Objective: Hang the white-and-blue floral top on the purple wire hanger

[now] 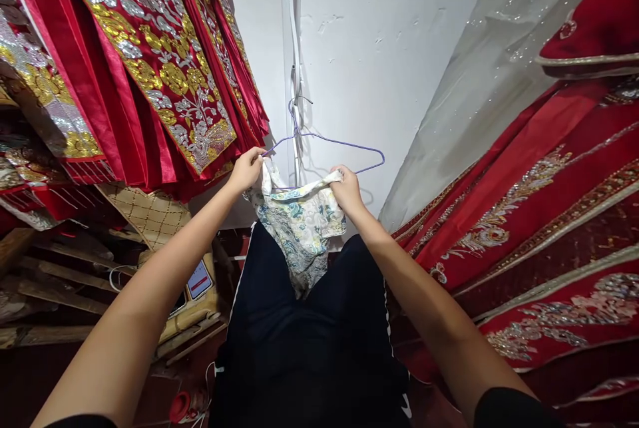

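Observation:
A pale floral garment (304, 221) with yellow and blue-green print is stretched between my two hands, its lower part hanging between my knees. My left hand (246, 170) pinches its upper left corner, close to the left end of a thin purple hanger (344, 142). Its upper right edge is gripped by my right hand (348, 190). The hanger's left arm reaches down to the garment at my left hand, while its right end sticks out bare past my right hand. Its hook is up against a white vertical pipe (298, 35) on the wall.
Red embroidered garments (174, 75) with gold and silver sequins hang at left. More red beaded garments (499, 228) and a sheer sparkly white fabric (464, 88) hang at right. A phone (200, 280) lies on a bamboo seat (192, 318) beside my left leg. A white wall (379, 35) stands ahead.

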Demonstrator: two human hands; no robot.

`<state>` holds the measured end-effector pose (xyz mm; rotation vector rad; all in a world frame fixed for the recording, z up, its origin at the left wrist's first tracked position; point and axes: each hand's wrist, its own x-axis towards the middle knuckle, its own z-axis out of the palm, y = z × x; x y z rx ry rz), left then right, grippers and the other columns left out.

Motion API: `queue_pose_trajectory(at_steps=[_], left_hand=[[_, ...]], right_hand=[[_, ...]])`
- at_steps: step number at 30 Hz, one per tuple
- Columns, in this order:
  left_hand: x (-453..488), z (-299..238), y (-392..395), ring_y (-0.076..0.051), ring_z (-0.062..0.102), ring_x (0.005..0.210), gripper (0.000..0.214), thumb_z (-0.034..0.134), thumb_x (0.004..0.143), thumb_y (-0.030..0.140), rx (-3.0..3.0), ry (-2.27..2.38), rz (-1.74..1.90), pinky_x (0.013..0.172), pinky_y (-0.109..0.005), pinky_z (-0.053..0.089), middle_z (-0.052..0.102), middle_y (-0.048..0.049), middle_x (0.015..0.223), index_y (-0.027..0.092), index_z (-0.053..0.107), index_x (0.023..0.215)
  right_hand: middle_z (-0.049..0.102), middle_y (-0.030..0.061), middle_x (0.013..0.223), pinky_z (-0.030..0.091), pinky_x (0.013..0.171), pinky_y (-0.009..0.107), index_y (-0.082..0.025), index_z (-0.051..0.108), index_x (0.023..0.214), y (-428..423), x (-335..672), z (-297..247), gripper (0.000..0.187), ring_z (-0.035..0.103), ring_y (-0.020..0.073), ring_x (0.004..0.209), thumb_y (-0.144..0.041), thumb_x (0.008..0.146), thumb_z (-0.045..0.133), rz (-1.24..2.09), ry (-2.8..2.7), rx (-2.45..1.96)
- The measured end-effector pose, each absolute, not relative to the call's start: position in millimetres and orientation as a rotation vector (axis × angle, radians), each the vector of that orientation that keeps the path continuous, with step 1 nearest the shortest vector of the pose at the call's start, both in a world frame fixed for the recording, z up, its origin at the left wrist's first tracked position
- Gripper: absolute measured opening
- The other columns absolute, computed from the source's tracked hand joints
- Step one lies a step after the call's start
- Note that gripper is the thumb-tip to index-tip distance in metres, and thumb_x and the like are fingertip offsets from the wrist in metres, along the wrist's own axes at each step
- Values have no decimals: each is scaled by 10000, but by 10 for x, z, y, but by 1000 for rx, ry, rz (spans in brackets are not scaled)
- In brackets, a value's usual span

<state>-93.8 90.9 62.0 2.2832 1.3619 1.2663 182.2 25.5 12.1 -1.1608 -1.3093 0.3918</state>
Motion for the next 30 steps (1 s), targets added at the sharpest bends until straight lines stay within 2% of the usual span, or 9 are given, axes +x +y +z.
queue_pose_trajectory(at_steps=[3,5,7,11,14,17,24,27,30], left_hand=[[-924,688,874,-182,608,794,298,436,922,237,2379,1328,1229,793,-279,457,721,-40,918,175,684,1075],[-965,718,844,-176,596,755,284,444,918,227,2450,1309,1208,776,-275,447,715,-39,888,172,684,1059],[-1012,737,822,-181,610,792,276,442,919,218,2517,1275,1185,798,-273,442,721,-48,937,166,677,1055],[-1072,761,805,-206,636,881,269,429,926,208,2599,1242,1141,834,-286,443,726,-66,1006,168,665,1047],[-1112,780,799,-223,640,918,264,430,934,219,2603,1244,1143,843,-302,444,725,-73,1028,177,657,1061],[-1168,802,799,-223,635,909,263,432,955,266,2568,1258,1214,833,-308,441,718,-66,1009,187,656,1066],[-1296,780,847,-183,589,790,291,519,915,298,2369,1289,1326,788,-293,450,679,-41,901,177,646,1147],[-1371,750,885,-184,591,819,276,511,909,313,2346,1241,1310,791,-289,457,689,-53,933,159,689,1054],[-1448,753,958,-186,595,851,289,500,897,298,2316,1178,1379,796,-285,460,699,-57,964,152,714,1024]], right_hand=[[541,10,781,402,652,315,-179,532,1161,251,2032,162,521,474,172,656,-151,641,544,251,-1236,-1189],[578,32,820,414,652,338,-167,379,1396,243,2238,211,757,488,184,653,-173,672,597,141,-1178,-1221],[610,57,834,421,654,353,-138,312,1463,246,2448,277,844,511,197,667,-214,691,643,101,-1184,-1262],[565,19,653,376,574,315,-112,621,1150,269,2734,456,496,479,179,587,-292,691,664,208,-1348,-1453],[451,-10,538,302,536,287,-157,632,743,214,2805,601,144,408,149,557,-298,714,623,111,-1539,-1536],[362,-12,494,259,528,293,-197,476,549,80,2807,707,223,364,139,551,-269,741,562,-28,-1705,-1563],[330,-24,519,244,529,288,-219,384,554,-178,2808,648,272,343,132,543,-275,775,533,-204,-1586,-1424],[350,-22,498,253,525,281,-215,400,535,-239,2825,611,303,343,126,526,-287,795,539,-190,-1609,-1385],[455,-8,474,289,489,269,-202,509,538,-250,2839,706,317,398,123,482,-343,807,604,118,-1700,-1370]])
